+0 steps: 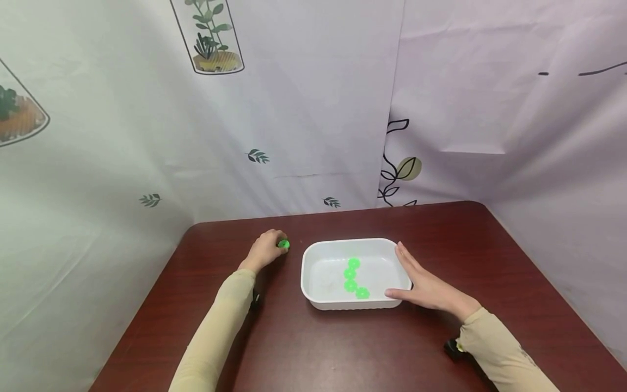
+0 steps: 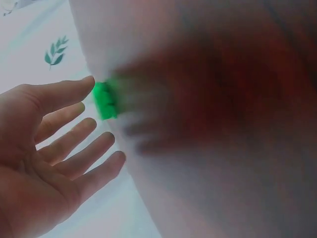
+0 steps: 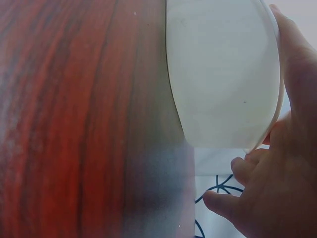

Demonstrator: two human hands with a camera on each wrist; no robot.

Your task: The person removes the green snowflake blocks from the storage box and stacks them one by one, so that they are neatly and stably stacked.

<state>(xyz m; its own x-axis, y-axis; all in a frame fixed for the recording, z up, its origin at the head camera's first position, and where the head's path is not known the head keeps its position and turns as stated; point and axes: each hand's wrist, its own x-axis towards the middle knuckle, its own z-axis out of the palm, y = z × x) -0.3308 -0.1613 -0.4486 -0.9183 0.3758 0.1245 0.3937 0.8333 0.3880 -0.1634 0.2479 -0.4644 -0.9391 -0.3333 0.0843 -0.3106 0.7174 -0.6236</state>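
Note:
My left hand [image 1: 266, 249] is at the table's far left, its thumb and fingers either side of a small bright green piece [image 1: 284, 244]. In the left wrist view its fingers are spread and the thumb tip lies close to the green piece [image 2: 104, 100]; whether it touches cannot be told. A white rectangular tray [image 1: 338, 300] stands right of that hand, with several green flower-shaped pieces [image 1: 350, 285] in a curved line inside. My right hand [image 1: 426, 286] rests against the tray's right end, fingers extended and thumb over the front rim.
The dark red-brown wooden table [image 1: 313, 348] carries everything. A pale cloth [image 1: 313, 109] with printed plants hangs behind the table and along its sides. Black wrist straps [image 1: 455, 349] show under the sleeves.

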